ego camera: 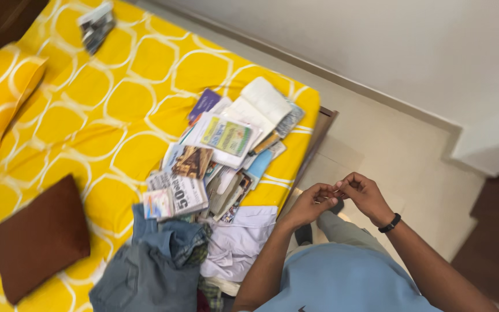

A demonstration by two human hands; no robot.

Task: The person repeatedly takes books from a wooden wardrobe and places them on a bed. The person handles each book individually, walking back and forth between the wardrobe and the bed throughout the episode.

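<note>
Head view. The person stands at the corner of a bed covered by a yellow patterned sheet (pixel 116 115). The left hand (pixel 313 203) and the right hand (pixel 365 193) meet above the pale floor (pixel 376 144), just off the bed's edge. Their fingertips are drawn together, and each hand appears to pinch something very small and thin between thumb and forefinger; the frame is too blurred to tell what it is. A black band (pixel 389 223) circles the right wrist.

Progress, judged from the layout: nothing on the bed looks sorted. To the left of the left hand, and slightly beyond it, lies a loose heap of books and booklets (pixel 220 156), overlapping at odd angles, none stacked or squared. Nearer the person than that heap, and still left of the left hand, clothes lie crumpled: a white garment (pixel 238 242) touching the books, and grey-blue denim (pixel 145 271) beside it. Both hands are apart from these piles.

Containers: no box, bag or basket shows in this view. Far to the left of both hands lie a brown cushion (pixel 41 237), a yellow pillow (pixel 12 86), and a small dark packet (pixel 95 24) at the far end.
</note>
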